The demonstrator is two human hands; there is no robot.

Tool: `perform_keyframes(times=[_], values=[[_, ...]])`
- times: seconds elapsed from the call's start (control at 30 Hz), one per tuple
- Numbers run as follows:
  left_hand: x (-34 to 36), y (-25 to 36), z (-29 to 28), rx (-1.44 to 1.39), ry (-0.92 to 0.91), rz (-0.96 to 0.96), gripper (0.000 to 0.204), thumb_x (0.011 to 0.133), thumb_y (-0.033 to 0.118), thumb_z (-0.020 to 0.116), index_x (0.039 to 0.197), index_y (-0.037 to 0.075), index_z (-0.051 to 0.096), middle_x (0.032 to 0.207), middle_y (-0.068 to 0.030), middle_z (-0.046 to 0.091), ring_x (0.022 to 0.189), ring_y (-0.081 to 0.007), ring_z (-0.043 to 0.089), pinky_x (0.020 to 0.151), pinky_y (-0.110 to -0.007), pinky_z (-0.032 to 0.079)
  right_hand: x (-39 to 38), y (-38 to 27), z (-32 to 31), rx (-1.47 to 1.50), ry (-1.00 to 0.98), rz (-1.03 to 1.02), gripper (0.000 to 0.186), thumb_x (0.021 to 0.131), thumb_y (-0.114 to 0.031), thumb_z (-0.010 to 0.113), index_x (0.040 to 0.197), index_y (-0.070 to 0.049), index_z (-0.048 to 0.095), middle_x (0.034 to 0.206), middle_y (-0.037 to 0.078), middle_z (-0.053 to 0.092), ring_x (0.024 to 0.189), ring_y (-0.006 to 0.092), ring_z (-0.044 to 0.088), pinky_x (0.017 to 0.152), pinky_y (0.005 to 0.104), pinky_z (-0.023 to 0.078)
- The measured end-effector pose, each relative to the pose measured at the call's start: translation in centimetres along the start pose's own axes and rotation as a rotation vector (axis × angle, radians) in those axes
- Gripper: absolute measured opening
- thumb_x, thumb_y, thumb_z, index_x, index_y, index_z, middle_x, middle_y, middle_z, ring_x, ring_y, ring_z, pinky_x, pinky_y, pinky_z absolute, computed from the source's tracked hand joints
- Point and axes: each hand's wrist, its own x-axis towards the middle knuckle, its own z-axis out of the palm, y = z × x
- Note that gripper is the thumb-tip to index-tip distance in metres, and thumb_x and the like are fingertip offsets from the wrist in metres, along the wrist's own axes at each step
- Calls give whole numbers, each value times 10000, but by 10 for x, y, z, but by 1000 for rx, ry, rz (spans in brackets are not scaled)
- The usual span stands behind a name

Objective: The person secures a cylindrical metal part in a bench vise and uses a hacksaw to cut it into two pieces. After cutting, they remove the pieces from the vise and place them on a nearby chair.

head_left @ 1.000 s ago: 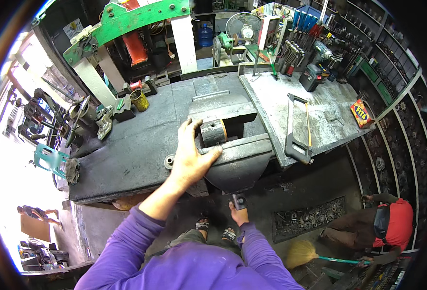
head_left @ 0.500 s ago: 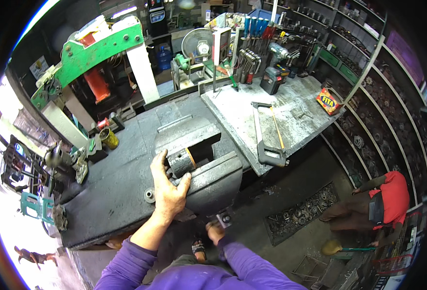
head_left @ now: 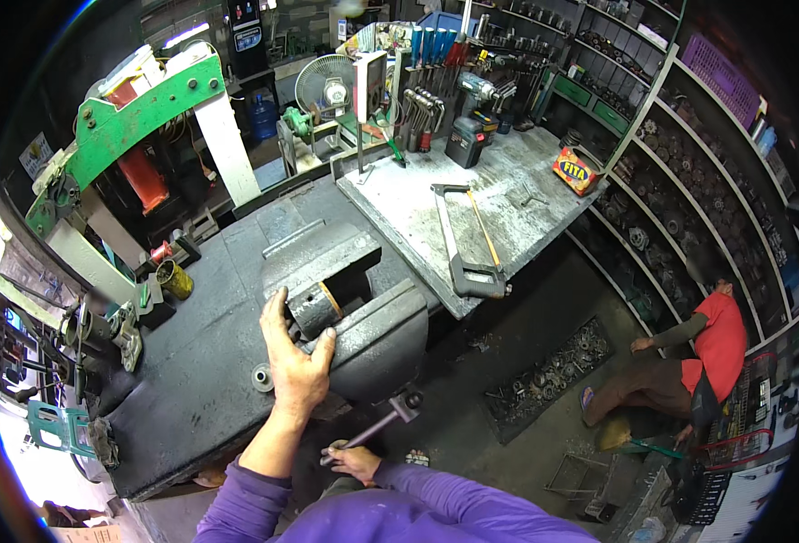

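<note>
Left hand (head_left: 298,369) stretched forward, spread beside a metal cylinder (head_left: 312,311) in the vise (head_left: 383,348), right hand (head_left: 357,462) lower, gripping the handle bar (head_left: 372,429).

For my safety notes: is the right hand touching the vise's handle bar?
Touching. The head view shows the right hand holding the handle bar near its lower end.

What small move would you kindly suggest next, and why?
Probably turn the vise handle slightly: the right hand grips its end, and the left hand is at the end of the metal cylinder between the jaws, placed to steady it.
</note>
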Motion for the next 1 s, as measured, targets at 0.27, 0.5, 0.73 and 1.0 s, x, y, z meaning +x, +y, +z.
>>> perform_keyframes(times=[0.27,0.5,0.73,1.0], values=[[-3,3,2,-10,-13,-63,811,830,145,779,1543,29,412,1529,-216,419,1419,-368,439,1138,-444,424,-107,-93,-96,-1081,527,-138,679,766,-321,807,1333,15,642,1327,297,653,1248,384,640,1061,426,510],[-8,10,11,116,140,-31,744,851,180,789,1514,48,478,1491,-185,487,1373,-330,487,1092,-426,452,-247,-323,-109,-1622,1367,-1120,618,851,-163,733,1423,-45,531,1469,192,524,1403,399,452,1139,506,401],[-13,19,16,163,206,-135,724,879,224,807,1495,15,489,1480,-177,495,1341,-314,530,1060,-418,508,-231,-420,-115,-1990,1125,-452,784,846,-186,635,1565,1,387,1675,228,312,1570,400,258,1215,670,243],[-21,20,20,174,266,-218,729,883,253,822,1491,25,493,1462,-178,519,1182,-339,634,1004,-431,534,-236,-385,-122,-2127,1230,-692,341,833,-208,684,1152,-93,649,1120,107,651,1091,310,638,959,604,424]])
